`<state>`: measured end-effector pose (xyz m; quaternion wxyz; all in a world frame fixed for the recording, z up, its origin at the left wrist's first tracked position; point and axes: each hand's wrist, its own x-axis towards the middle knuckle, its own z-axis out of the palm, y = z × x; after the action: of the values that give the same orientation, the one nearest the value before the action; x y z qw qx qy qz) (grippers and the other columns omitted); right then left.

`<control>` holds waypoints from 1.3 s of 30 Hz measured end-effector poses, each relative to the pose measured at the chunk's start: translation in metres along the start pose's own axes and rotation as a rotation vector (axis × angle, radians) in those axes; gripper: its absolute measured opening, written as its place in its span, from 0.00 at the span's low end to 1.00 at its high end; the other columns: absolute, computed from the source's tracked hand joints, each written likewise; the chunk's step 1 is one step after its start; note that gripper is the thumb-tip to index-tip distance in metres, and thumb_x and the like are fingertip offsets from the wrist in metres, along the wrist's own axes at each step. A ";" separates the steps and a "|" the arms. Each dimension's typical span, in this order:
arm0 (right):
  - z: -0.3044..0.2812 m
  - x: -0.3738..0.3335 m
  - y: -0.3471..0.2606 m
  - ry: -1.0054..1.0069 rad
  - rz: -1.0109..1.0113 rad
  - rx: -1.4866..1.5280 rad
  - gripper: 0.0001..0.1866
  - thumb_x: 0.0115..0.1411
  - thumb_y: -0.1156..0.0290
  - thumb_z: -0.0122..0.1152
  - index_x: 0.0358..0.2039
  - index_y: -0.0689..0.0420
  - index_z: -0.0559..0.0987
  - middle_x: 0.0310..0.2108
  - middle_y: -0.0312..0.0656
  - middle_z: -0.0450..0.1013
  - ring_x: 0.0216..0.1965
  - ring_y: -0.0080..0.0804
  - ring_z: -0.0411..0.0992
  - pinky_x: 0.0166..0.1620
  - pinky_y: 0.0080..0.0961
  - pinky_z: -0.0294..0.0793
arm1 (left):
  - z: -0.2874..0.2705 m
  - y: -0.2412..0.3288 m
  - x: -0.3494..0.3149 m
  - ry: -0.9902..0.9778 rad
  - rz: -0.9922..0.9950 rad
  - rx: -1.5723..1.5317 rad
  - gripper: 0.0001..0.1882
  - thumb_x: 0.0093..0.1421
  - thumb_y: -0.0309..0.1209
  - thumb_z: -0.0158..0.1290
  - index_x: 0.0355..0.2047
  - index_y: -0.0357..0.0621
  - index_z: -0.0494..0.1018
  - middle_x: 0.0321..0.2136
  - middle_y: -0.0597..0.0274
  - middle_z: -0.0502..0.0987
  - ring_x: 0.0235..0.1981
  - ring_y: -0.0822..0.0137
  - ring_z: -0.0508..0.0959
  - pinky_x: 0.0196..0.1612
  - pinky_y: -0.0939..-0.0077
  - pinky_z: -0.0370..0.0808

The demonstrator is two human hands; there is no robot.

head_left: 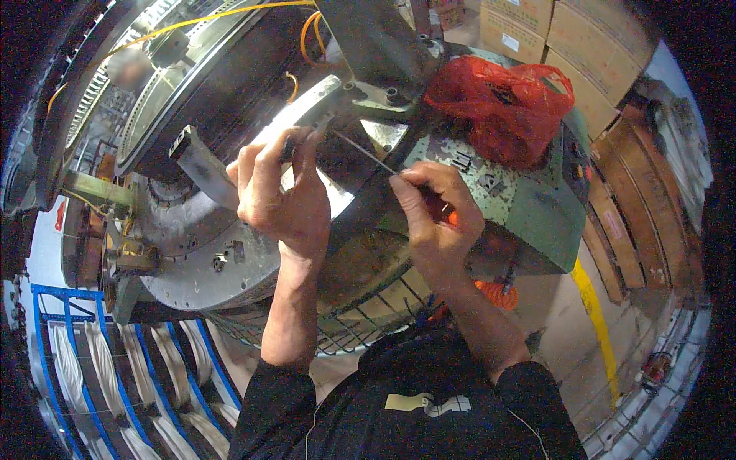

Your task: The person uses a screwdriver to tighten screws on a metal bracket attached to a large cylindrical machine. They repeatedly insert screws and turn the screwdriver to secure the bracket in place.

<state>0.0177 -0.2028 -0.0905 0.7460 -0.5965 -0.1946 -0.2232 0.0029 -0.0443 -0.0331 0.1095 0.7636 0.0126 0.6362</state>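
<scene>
- Rod (366,151), thin and metallic, slants between a worker's right hand (445,211) and left hand (280,188), to the left of and below a red bag (502,111).
- Below and left of the bag, the right hand pinches the rod's near end, thumb against bent forefinger with no visible gap, a grip that seems chosen to keep it in line. An orange piece (452,218) shows at the palm, perhaps a handle.
- Farther left of the bag, the left hand curls beside the rod's far tip, thumb and forefinger drawn close, apparently to guide it. Glare and blur make it impossible to say whether those fingers have hold of anything.
- Left of the bag, a bright bar (307,105) lies just past the left hand, strongly lit.
- Directly under the bag, a green cabinet (537,205) bears its weight, the broad top likely serving as a handy shelf.
- Above the bag, cartons (515,19) stand stacked, presumably out of the work's way.
- Well left of and above the bag, a yellow hose (207,17) runs over the machine (188,280), perhaps slung high to stay clear of it.
</scene>
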 end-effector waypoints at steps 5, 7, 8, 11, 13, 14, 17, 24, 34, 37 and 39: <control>0.000 0.001 0.000 -0.029 -0.144 -0.062 0.08 0.59 0.81 0.72 0.38 0.59 0.82 0.39 0.39 0.79 0.39 0.25 0.76 0.44 0.21 0.76 | 0.002 -0.002 -0.003 0.007 -0.026 -0.037 0.15 0.45 0.18 0.72 0.33 0.45 0.83 0.27 0.65 0.83 0.29 0.65 0.79 0.40 0.70 0.71; -0.001 0.001 0.001 -0.033 -0.133 -0.054 0.08 0.59 0.81 0.73 0.38 0.59 0.82 0.39 0.39 0.79 0.39 0.26 0.76 0.43 0.22 0.77 | 0.003 -0.003 -0.004 0.014 -0.020 -0.048 0.15 0.45 0.18 0.72 0.32 0.45 0.83 0.27 0.64 0.83 0.29 0.65 0.78 0.39 0.70 0.71; -0.001 0.000 0.001 -0.035 -0.124 -0.048 0.08 0.58 0.81 0.73 0.38 0.60 0.82 0.39 0.40 0.79 0.39 0.26 0.77 0.43 0.22 0.77 | 0.003 -0.003 -0.004 0.014 -0.003 -0.046 0.15 0.45 0.18 0.72 0.32 0.45 0.83 0.27 0.64 0.83 0.29 0.65 0.79 0.39 0.70 0.71; -0.002 0.000 0.000 -0.048 -0.145 -0.095 0.08 0.58 0.81 0.73 0.37 0.60 0.82 0.38 0.40 0.79 0.38 0.26 0.77 0.43 0.23 0.77 | -0.001 -0.005 -0.001 -0.012 0.077 -0.013 0.15 0.45 0.19 0.73 0.33 0.45 0.83 0.27 0.64 0.82 0.30 0.64 0.79 0.39 0.70 0.71; -0.001 0.000 0.000 -0.035 -0.166 -0.105 0.07 0.58 0.80 0.73 0.36 0.60 0.83 0.38 0.40 0.79 0.38 0.26 0.77 0.42 0.23 0.77 | -0.003 -0.005 0.002 -0.048 0.167 0.045 0.16 0.46 0.21 0.74 0.35 0.45 0.83 0.27 0.62 0.81 0.31 0.64 0.79 0.38 0.69 0.72; -0.001 0.000 0.000 -0.030 -0.179 -0.108 0.07 0.58 0.80 0.73 0.36 0.60 0.83 0.38 0.40 0.79 0.38 0.27 0.77 0.42 0.23 0.77 | -0.003 -0.004 0.003 -0.058 0.177 0.050 0.16 0.45 0.22 0.74 0.35 0.45 0.84 0.27 0.62 0.81 0.30 0.63 0.79 0.39 0.68 0.72; 0.001 0.000 0.001 -0.012 -0.150 -0.074 0.08 0.58 0.80 0.73 0.36 0.60 0.83 0.38 0.41 0.79 0.38 0.27 0.77 0.41 0.23 0.77 | 0.002 -0.001 0.002 -0.030 0.183 0.072 0.16 0.45 0.23 0.74 0.35 0.44 0.84 0.26 0.60 0.80 0.30 0.61 0.78 0.40 0.67 0.71; 0.000 0.003 -0.003 -0.032 -0.174 -0.084 0.09 0.57 0.80 0.74 0.37 0.59 0.82 0.37 0.42 0.79 0.36 0.30 0.78 0.40 0.25 0.77 | 0.005 0.000 0.003 -0.013 0.160 0.035 0.13 0.46 0.22 0.73 0.33 0.45 0.83 0.24 0.62 0.80 0.28 0.62 0.78 0.40 0.67 0.70; -0.004 0.012 -0.018 -0.172 -0.544 -0.286 0.15 0.52 0.82 0.73 0.42 0.60 0.83 0.39 0.44 0.79 0.36 0.42 0.79 0.37 0.35 0.79 | 0.003 0.005 0.005 0.000 0.044 0.004 0.12 0.47 0.20 0.72 0.30 0.47 0.82 0.20 0.68 0.78 0.22 0.68 0.76 0.38 0.70 0.68; -0.005 0.012 -0.016 -0.185 -0.583 -0.306 0.15 0.53 0.83 0.73 0.42 0.60 0.83 0.38 0.44 0.79 0.36 0.40 0.79 0.36 0.33 0.79 | 0.004 0.004 0.003 0.035 0.036 -0.019 0.12 0.47 0.21 0.72 0.30 0.47 0.82 0.20 0.68 0.79 0.22 0.68 0.76 0.38 0.71 0.68; -0.003 0.012 -0.013 -0.165 -0.570 -0.291 0.14 0.53 0.83 0.73 0.41 0.60 0.83 0.38 0.43 0.79 0.35 0.39 0.78 0.36 0.32 0.79 | 0.006 0.003 0.002 0.055 0.025 -0.031 0.12 0.47 0.22 0.73 0.30 0.46 0.82 0.21 0.68 0.79 0.22 0.69 0.77 0.37 0.71 0.69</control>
<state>0.0201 -0.2097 -0.0739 0.5420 -0.6344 -0.3797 -0.3995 0.0086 -0.0482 -0.0318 0.1128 0.7442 -0.0039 0.6583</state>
